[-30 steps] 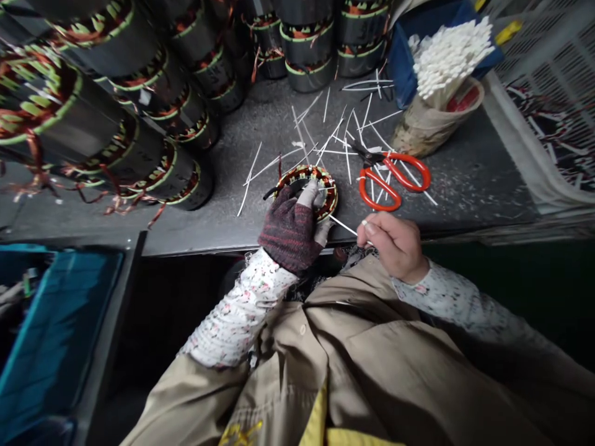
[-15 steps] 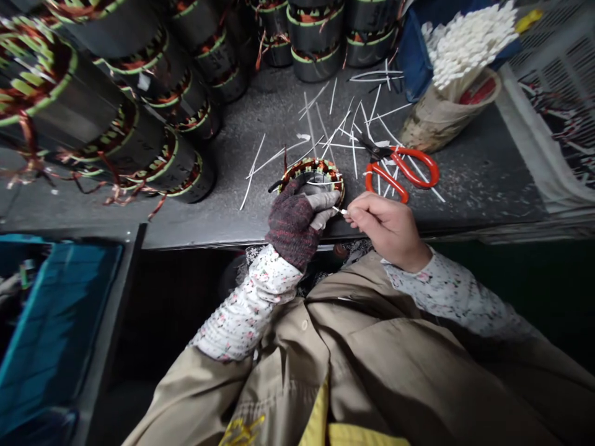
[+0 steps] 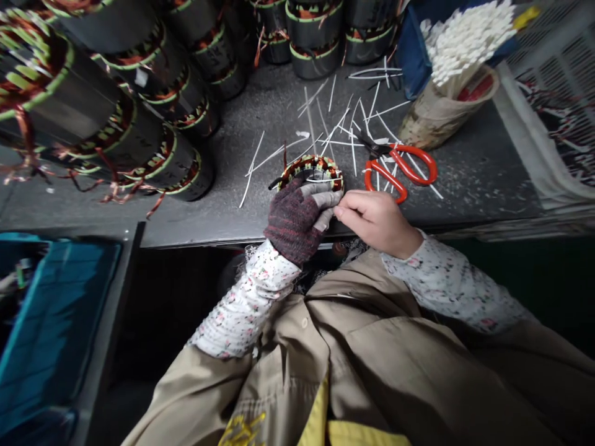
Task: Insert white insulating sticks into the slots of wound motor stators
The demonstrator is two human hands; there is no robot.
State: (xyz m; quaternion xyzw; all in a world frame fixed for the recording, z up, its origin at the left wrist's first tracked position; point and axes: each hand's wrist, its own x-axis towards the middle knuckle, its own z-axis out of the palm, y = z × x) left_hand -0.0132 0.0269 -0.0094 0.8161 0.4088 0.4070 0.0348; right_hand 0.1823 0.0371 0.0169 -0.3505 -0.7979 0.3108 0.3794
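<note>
A motor stator (image 3: pixel 335 168) with copper windings and a pale green rim stands near the table's front edge. My left hand (image 3: pixel 297 217), in a dark knitted glove with light fingertips, grips its near side, fingers curled over the rim. A white cable tie (image 3: pixel 320 181) crosses the stator's opening. My bare right hand (image 3: pixel 372 218) is pinched shut at the stator's right front, touching the left fingertips. The cable tie between its fingers is almost wholly hidden now. Scissors with red handles (image 3: pixel 425 166) lie just beyond the right hand.
Loose white cable ties (image 3: pixel 341 127) are scattered behind the stator. Stacked stators (image 3: pixel 181 164) line the left and back. At the right stand a cup (image 3: pixel 425 124) full of white ties, a blue bin (image 3: pixel 415 59) and a white basket (image 3: pixel 520 142). A teal crate (image 3: pixel 69 297) sits lower left.
My right hand has moved slightly left and up to meet the left fingertips. The cable tie's white end, visible before between the hands, is now covered. My left hand keeps its hold.
</note>
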